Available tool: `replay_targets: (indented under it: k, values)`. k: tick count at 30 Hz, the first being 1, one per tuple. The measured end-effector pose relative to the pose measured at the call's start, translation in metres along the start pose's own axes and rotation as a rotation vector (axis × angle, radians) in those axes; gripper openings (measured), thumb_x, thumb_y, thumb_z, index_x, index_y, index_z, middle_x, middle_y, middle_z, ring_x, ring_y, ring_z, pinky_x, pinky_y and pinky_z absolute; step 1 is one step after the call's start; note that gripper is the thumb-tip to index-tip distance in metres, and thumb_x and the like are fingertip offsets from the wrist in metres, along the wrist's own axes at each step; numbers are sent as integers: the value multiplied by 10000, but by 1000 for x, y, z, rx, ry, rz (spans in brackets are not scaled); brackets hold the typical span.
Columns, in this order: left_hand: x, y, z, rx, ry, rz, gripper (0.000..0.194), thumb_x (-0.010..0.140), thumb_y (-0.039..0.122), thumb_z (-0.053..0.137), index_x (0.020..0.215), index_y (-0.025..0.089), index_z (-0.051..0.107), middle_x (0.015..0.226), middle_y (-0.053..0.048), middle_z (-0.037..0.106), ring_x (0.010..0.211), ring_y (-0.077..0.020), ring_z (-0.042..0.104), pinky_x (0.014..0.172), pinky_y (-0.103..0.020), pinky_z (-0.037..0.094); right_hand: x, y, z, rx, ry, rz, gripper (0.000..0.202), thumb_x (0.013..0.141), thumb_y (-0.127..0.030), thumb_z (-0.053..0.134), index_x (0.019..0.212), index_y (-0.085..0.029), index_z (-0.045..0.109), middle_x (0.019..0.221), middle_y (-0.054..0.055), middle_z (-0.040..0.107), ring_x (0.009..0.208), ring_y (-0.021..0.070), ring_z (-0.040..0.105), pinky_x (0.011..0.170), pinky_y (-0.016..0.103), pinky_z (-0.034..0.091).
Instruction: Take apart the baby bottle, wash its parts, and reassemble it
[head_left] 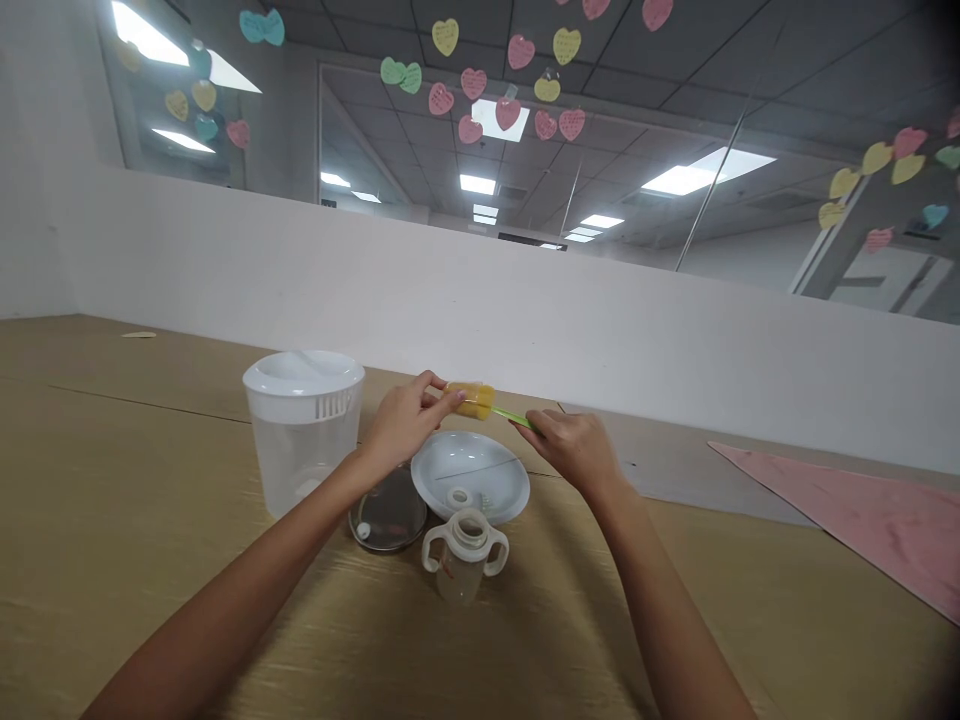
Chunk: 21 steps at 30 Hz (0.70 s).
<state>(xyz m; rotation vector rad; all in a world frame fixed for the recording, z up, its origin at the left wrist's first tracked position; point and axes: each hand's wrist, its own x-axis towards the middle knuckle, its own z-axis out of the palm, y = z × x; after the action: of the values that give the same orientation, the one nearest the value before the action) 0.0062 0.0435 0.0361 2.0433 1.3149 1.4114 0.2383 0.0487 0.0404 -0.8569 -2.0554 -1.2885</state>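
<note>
My left hand point(409, 415) pinches a small translucent orange-yellow cylinder point(474, 400), held on its side above a white bowl. In my right hand point(574, 445) is a thin green stick-like handle point(512, 416); its far end meets the right end of the cylinder, and whether it goes inside I cannot tell. The white bowl point(495, 480) contains a small white ring-shaped part point(459, 497) and another small clear piece. In front of it stands a clear baby bottle point(460, 575) with two white side handles, its top uncapped.
Left of the bowl is a tall clear bucket point(277, 460) with a white lid point(304, 372). A dark round tray point(390, 515) holding a small white piece lies between them. Pink cloth point(847, 510) lies at right. A white wall point(450, 300) rises behind the table.
</note>
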Motion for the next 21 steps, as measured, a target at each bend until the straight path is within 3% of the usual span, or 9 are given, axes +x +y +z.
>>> replay_targets:
  k: [6,11,15,21]
  values:
    - [-2,5,-3,62,23,12,420,810,568,401,694,185,528,459,20,579,452,-140,544,499,-226,364,2,-2,-3,37,48,-32,418,906,-312,396,547,-157,542,425,-20,510,373,72,371,436,229,154]
    - [-3,5,-5,131,25,35,507,847,563,303,594,175,511,414,13,526,436,-137,522,485,-229,350,3,-3,-5,53,72,-61,422,909,-298,392,540,-156,538,419,-23,503,372,71,372,436,224,164]
    - [-1,3,-7,84,-24,54,432,831,552,364,691,177,525,511,4,582,503,-147,567,525,-236,395,2,-1,-4,47,67,-45,416,905,-301,398,540,-156,537,419,-21,503,370,71,371,436,229,159]
    - [3,2,-8,-76,-76,154,348,761,498,537,921,190,518,875,-51,659,710,-161,613,621,-268,465,-2,3,-3,34,-17,3,414,912,-317,369,575,-163,554,443,-6,532,382,77,392,445,239,168]
